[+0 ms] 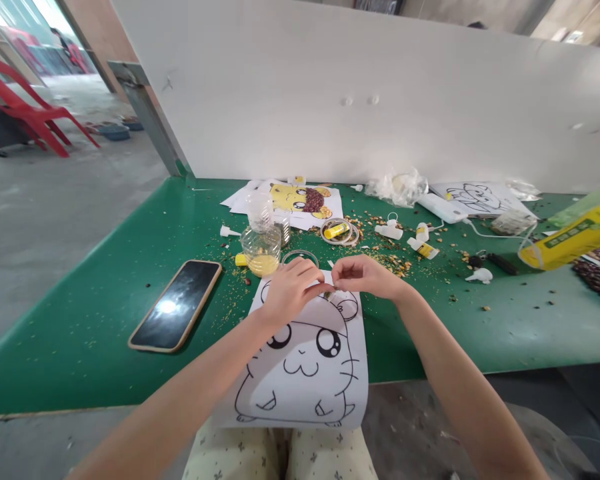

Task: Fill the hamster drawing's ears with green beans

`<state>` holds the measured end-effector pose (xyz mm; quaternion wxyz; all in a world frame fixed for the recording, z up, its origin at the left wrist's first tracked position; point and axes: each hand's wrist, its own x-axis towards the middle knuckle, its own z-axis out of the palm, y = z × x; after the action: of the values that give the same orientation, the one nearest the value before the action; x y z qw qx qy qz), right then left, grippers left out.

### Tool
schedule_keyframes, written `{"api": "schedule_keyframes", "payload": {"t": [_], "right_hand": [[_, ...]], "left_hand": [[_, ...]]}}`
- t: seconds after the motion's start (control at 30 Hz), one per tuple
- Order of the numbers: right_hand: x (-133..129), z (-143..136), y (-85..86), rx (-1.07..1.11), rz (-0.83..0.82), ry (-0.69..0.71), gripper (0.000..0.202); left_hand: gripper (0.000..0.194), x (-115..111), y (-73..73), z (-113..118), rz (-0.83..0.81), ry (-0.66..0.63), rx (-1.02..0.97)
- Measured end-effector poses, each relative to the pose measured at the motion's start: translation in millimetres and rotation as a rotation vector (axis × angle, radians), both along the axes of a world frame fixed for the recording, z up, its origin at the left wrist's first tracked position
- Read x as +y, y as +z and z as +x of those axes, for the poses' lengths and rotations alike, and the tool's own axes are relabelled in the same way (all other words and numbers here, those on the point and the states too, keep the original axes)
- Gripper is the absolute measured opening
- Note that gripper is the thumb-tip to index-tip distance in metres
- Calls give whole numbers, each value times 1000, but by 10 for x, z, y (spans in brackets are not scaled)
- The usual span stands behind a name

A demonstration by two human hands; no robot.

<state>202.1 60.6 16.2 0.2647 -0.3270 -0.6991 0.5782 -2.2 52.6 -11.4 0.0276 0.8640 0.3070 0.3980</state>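
A sheet with a black outline drawing of a hamster (300, 383) lies at the table's front edge, its lower end bending down over my lap. Over the top of the drawing, between the ears, my left hand (294, 288) is closed, fingertips pressed together. My right hand (364, 277) pinches close beside it, fingers curled, the two hands' tips almost meeting. Whatever they hold is too small or hidden to make out. A few small dark bits show on the paper just under the fingertips. Beyond my left hand stands a clear plastic jar (261, 250) with yellow grains in the bottom.
A phone (177, 307) lies at left on the green table (105, 320). Behind are a partly seed-covered picture (300, 199), a round lid (339, 231) holding a yellow tube, scattered seeds (390, 263) and small glue bottles (423, 248). A yellow bottle (575, 237) is at right, before a white panel (330, 87).
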Motion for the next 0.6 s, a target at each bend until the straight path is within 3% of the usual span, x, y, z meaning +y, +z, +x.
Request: {"api": "schedule_keyframes", "payload": {"t": [0.33,0.6], "right_hand": [[4,4,-5,50,7,86,20],[-11,-5,-21,40,30,58,16]], "left_hand": [[31,-10,4,-2,8,-4,21],[28,-33,12,-3,29,-9,56]]}}
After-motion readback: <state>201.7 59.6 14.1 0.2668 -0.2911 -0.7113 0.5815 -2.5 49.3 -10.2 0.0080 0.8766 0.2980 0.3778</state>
